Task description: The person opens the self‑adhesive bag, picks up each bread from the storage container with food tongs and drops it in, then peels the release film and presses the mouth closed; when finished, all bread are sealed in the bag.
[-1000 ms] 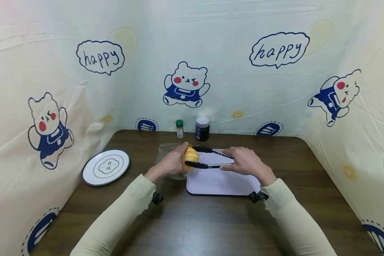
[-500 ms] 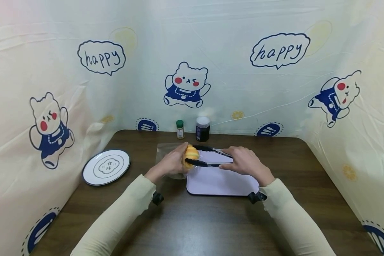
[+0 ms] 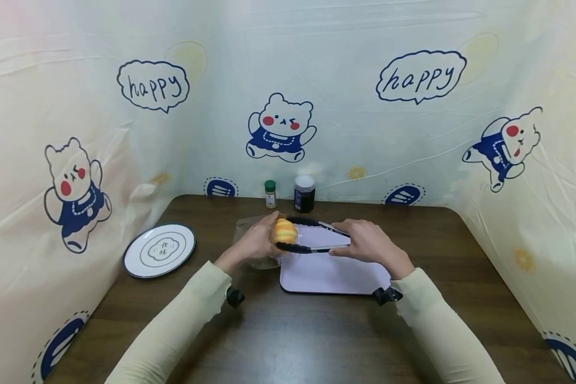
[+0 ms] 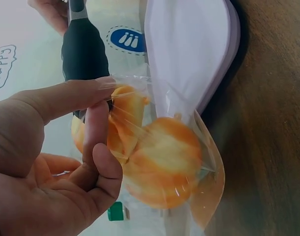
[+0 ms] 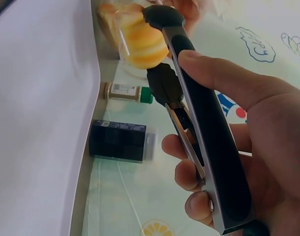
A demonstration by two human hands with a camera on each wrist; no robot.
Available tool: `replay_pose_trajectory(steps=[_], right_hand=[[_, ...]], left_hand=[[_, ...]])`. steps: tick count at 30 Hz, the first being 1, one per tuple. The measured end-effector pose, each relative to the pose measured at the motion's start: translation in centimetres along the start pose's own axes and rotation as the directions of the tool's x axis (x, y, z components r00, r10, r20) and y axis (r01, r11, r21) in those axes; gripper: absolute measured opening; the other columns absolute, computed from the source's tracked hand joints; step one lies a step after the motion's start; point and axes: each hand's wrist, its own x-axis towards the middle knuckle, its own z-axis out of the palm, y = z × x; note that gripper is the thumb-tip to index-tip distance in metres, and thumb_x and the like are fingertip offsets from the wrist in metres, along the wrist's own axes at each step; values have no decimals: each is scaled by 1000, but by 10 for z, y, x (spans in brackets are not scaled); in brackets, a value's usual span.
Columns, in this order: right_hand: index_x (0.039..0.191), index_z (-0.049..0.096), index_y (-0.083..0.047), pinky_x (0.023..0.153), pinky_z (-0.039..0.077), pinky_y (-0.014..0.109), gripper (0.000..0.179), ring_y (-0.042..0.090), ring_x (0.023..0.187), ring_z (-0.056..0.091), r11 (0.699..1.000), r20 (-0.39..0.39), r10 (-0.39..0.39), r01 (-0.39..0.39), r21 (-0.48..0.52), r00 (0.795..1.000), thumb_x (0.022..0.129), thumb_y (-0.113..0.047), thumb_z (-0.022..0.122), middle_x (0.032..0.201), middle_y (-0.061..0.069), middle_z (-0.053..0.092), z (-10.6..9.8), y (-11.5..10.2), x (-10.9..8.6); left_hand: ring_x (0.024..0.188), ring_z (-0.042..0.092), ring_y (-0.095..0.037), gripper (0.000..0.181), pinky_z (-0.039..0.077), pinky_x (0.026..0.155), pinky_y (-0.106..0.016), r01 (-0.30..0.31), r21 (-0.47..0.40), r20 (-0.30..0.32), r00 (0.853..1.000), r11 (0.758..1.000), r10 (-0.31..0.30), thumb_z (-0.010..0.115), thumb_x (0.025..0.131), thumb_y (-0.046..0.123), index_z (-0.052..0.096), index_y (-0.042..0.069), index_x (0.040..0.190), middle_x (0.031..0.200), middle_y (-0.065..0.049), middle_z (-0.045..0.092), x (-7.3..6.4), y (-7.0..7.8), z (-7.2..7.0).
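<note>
My left hand [image 3: 256,237] pinches the edge of a clear plastic bag [image 4: 208,182] between thumb and fingers. Yellow-orange bread rolls [image 4: 164,162] show inside it in the left wrist view. One striped roll [image 3: 286,231] sits at the bag's mouth, facing right. My right hand [image 3: 367,242] grips a pair of metal tongs [image 5: 208,113] with black handles and black tips, thumb on the upper arm. The two tong tips lie spread on either side of that roll. Below the tongs lies a pale lilac cutting board [image 3: 333,274]; part of the bag is hidden behind my left hand.
A white plate [image 3: 136,258] with a dark rim is at the left of the wooden table [image 3: 288,341]. Along the back edge stand a small green-capped shaker [image 3: 270,194] and a dark jar with a white lid [image 3: 304,193]. A printed curtain [image 3: 345,133] surrounds the table.
My left hand and the roll have shifted slightly left. The tong tips have spread a little wider about the roll. My right hand stays nearly in place.
</note>
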Motion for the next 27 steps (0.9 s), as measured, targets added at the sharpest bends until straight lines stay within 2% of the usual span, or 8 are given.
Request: replay_pose_trajectory(steps=[6,10,16,20,23,27], right_hand=[[141,57,-11,99,52,54,77,34,121,62,999,14,28,-29,40,1000,81,-55,76,136,14,63,-4,5,-3],[142,56,-10,103,50,55,80,36,125,59,997,16,30,-32,70,999,80,-56,76,139,16,62,-4,10,-5],[143,55,-12,103,50,55,80,36,126,59,993,14,23,-25,115,1000,80,-57,76,140,16,60,-5,21,-11],[143,55,-11,103,49,55,80,36,126,59,986,10,52,-53,161,999,81,-56,76,141,18,59,-10,30,-18],[143,55,-10,100,51,54,80,33,120,60,980,3,88,-87,178,996,81,-56,76,141,20,59,-12,40,-24],[142,55,-7,86,53,46,81,27,101,59,972,-6,158,-154,176,987,81,-57,75,131,18,64,-13,58,-30]], left_hand=[[145,37,-38,117,30,120,-55,-15,-29,-2,1000,999,15,92,68,21,19,10,160,164,-15,29,1,1,-3],[146,36,-38,118,30,120,-56,-20,-36,-6,1000,999,20,92,67,20,20,9,160,164,-16,29,1,0,-5],[144,38,-37,117,34,118,-56,10,-24,6,1000,1000,-10,91,70,21,18,12,160,164,-15,27,2,-2,-5],[143,39,-37,116,34,117,-57,44,-29,12,999,999,-44,90,71,21,17,15,161,164,-14,27,3,-3,-5],[144,38,-37,116,33,118,-58,62,-39,13,998,997,-61,90,71,20,17,15,161,164,-14,27,3,-4,-6],[144,38,-36,116,33,118,-57,59,-39,17,998,997,-58,90,71,21,17,14,161,165,-14,26,2,-4,-6]])
